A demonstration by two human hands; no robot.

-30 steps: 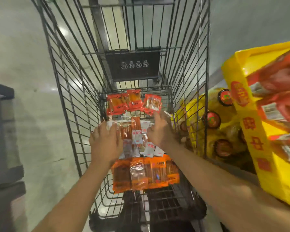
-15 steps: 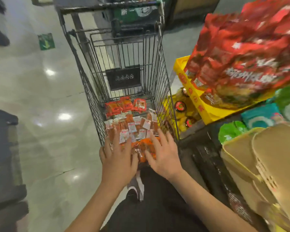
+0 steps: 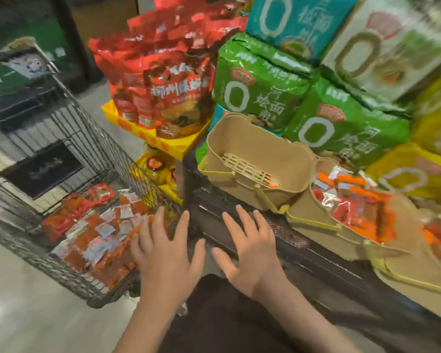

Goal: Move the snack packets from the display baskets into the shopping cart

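Note:
The wire shopping cart (image 3: 92, 138) stands at the left, its floor covered with several small red and orange snack packets (image 3: 97, 233). My left hand (image 3: 167, 253) hovers with spread fingers over the cart's near right corner and holds nothing. My right hand (image 3: 250, 250) is also spread and empty, in front of the dark shelf edge. A tan display basket (image 3: 285, 159) stands nearly empty on the shelf. To its right a second tan basket (image 3: 316, 217) holds several orange and red snack packets (image 3: 354, 202).
Big red snack bags (image 3: 163, 80) sit in a yellow tray (image 3: 163, 146) behind the cart. Green (image 3: 278, 93) and teal noodle multipacks are stacked behind the baskets. Yellow bottles with red caps (image 3: 154, 164) stand below the tray. A further tan basket (image 3: 418, 276) lies at the lower right.
Both hands have come out of the cart empty and moved right, toward the shelf. The view has swung right from the cart to the display baskets.

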